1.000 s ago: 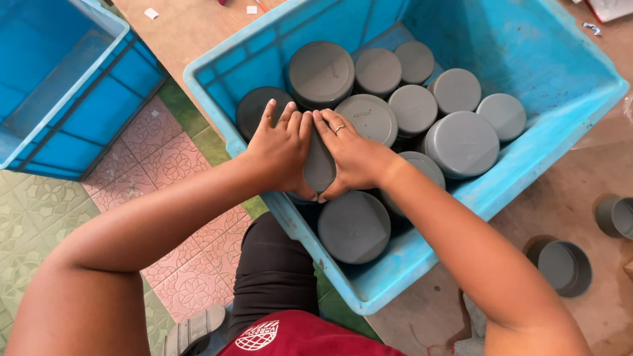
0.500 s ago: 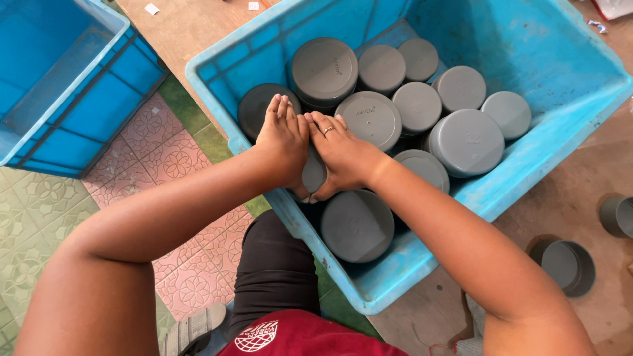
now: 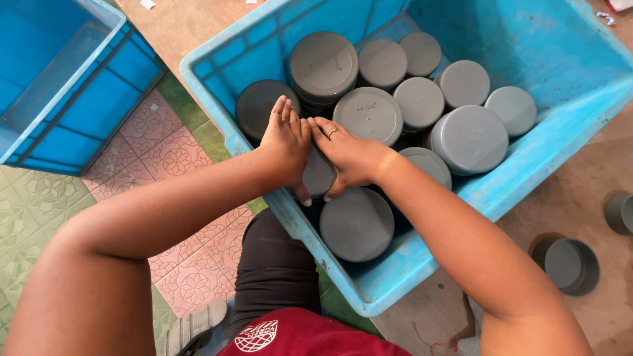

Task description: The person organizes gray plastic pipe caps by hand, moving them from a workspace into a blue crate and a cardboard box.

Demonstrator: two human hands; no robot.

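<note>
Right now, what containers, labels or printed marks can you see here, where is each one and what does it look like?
Big blue plastic crate: centre, rectangular, filled with round grey caps.
Second blue crate: upper left, on the patterned tile floor.
Raised marks on some cap tops: small, same grey.
Round white emblem: on dark red clothing, bottom edge.
Left hand and right hand: pressed around one grey cap.

the grey caps (image 3: 357,224) in the crate look like moulded plastic, matt and smooth, with faint raised marks on their flat tops. the big blue crate (image 3: 527,165) is plastic too, slightly glossy, its walls ribbed in a grid. the second blue crate (image 3: 72,86) has the same hard, shiny plastic. the floor tiles (image 3: 178,158) look ceramic, patterned and dull. the brown ground (image 3: 593,217) seems rough and dusty. the ring (image 3: 332,132) looks like metal.
</note>
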